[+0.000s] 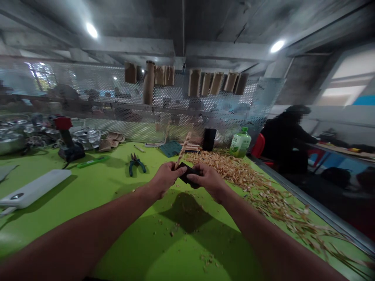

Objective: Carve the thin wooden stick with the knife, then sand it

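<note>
My left hand [168,176] is closed around the lower part of a slim wooden stick [184,147] with a knobby, carved surface, which slants up to the right. Its thumb also presses on a flat black piece [187,171], possibly folded sandpaper; I cannot tell for certain. From the other side, my right hand [209,179] pinches the same black piece, thumb on top. Both hands are held above the green tabletop [125,242], over their shadow and a scatter of small wood chips [209,260].
A heap of wood shavings [231,166] spreads along the right edge. Pliers [136,164], a green cutter [93,161], a cordless drill [67,140] and a white box-shaped device [38,189] lie left. A green bottle [240,143] stands behind; a person [285,136] sits right.
</note>
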Demonstrator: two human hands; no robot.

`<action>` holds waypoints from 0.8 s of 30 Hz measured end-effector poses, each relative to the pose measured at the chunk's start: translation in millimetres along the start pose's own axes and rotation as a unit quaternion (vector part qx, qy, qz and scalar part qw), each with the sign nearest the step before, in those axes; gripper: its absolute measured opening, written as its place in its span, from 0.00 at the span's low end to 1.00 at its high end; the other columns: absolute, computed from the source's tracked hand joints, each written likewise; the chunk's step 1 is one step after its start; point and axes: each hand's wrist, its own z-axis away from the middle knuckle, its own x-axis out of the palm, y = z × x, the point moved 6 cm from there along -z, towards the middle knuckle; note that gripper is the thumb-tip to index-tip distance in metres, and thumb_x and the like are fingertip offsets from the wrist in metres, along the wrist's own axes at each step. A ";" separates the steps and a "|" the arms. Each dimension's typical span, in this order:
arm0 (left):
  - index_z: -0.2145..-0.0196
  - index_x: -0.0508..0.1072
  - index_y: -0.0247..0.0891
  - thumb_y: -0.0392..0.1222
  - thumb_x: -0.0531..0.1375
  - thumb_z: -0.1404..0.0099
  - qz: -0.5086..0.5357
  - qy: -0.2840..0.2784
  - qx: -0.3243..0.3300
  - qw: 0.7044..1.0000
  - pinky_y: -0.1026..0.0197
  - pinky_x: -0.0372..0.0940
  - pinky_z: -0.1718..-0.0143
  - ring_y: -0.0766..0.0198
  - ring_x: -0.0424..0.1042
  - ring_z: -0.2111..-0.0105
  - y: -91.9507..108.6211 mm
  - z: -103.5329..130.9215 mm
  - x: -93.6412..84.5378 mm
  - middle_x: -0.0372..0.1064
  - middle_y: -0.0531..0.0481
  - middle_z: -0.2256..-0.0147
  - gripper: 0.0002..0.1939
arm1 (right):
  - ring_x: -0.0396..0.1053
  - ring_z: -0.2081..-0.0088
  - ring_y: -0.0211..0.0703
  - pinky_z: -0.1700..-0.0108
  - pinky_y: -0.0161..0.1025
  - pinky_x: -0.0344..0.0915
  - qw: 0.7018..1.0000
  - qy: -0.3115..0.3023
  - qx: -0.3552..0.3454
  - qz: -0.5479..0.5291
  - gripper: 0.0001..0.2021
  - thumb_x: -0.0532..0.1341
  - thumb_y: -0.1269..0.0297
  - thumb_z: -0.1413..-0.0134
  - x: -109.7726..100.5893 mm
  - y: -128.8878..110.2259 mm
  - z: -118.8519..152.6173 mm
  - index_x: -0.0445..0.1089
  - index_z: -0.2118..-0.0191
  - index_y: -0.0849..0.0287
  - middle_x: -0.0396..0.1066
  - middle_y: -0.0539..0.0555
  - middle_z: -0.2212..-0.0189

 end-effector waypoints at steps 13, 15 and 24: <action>0.74 0.67 0.35 0.41 0.68 0.49 0.046 -0.015 -0.042 0.998 0.69 0.40 0.86 0.78 0.46 0.89 0.1 -0.6 -2.0 0.52 0.62 0.87 0.13 | 0.65 0.81 0.34 0.78 0.32 0.63 0.999 0.023 0.001 0.034 0.14 0.67 0.57 0.60 -0.8 3.5 -4.0 0.68 0.71 0.61 0.67 0.46 0.82; 0.74 0.67 0.35 0.41 0.68 0.50 0.047 -0.003 -0.040 0.998 0.69 0.40 0.86 0.78 0.46 0.88 -0.8 -0.3 -1.7 0.52 0.62 0.87 0.13 | 0.65 0.81 0.34 0.78 0.32 0.63 0.998 0.037 0.004 0.056 0.13 0.67 0.57 0.59 -1.9 3.7 -3.5 0.68 0.71 0.61 0.67 0.47 0.82; 0.75 0.68 0.34 0.38 0.69 0.53 0.052 0.015 -0.045 0.998 0.68 0.41 0.86 0.78 0.47 0.88 1.2 2.7 -0.4 0.56 0.61 0.86 0.12 | 0.62 0.79 0.34 0.76 0.32 0.58 0.992 0.058 -0.021 0.114 0.07 0.64 0.62 0.57 -7.0 5.4 -3.8 0.69 0.73 0.60 0.65 0.46 0.82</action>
